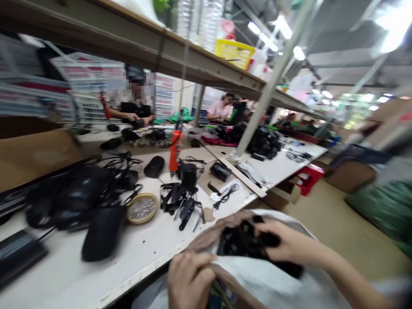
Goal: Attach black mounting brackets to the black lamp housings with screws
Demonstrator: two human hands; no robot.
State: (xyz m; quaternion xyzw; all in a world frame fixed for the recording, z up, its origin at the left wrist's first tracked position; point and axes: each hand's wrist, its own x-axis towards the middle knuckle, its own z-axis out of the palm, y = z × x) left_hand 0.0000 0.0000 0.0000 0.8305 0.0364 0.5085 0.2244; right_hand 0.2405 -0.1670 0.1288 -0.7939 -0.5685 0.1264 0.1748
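At the table's front edge is a white sack [257,272] with a brownish inner lining, its mouth open. My left hand [190,279] grips the near rim of the sack, fingers curled over the edge. Inside the mouth lie dark black plastic parts [236,238], blurred and hard to tell apart. Reaching in from the right, my right hand [285,240] has its fingers closed around some of these black parts. Several black clip-like parts [186,210] lie on the table just beyond the sack.
On the white table [138,266] are a bowl [139,221] of small metal pieces, black rounded casings [104,231] and cables. An orange electric screwdriver [174,150] hangs upright. A shelf [128,32] runs overhead on a slanted post [273,81]. Co-workers [137,103] sit across the table.
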